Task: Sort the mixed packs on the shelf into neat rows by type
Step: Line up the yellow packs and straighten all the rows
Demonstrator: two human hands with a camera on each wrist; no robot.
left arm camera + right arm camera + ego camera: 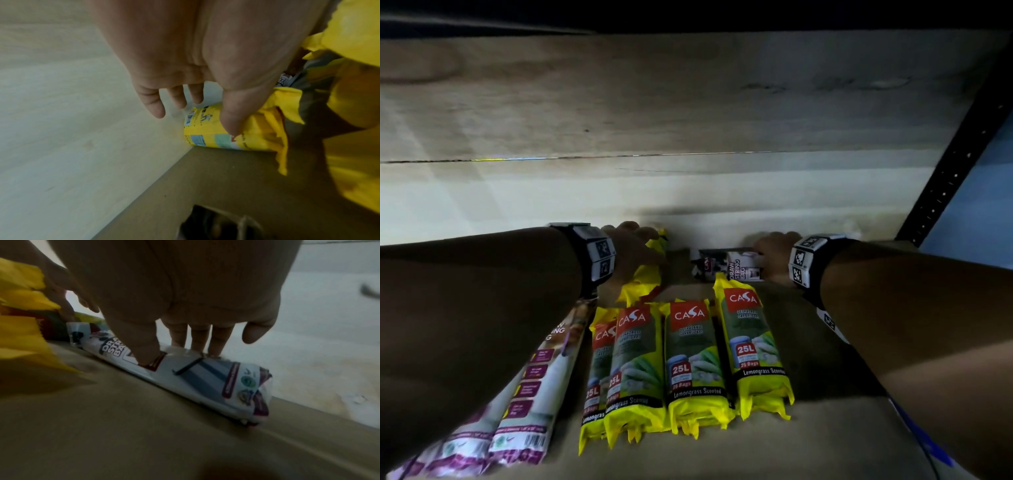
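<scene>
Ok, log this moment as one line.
left hand: grips yellow pack at shelf back | right hand: pinches white drawstring pack at shelf back | front row: four yellow packs

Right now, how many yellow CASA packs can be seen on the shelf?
5: four in a front row, and, the leftmost partly overlapped, and one at the back under the left hand. The arms may hide more.
</scene>
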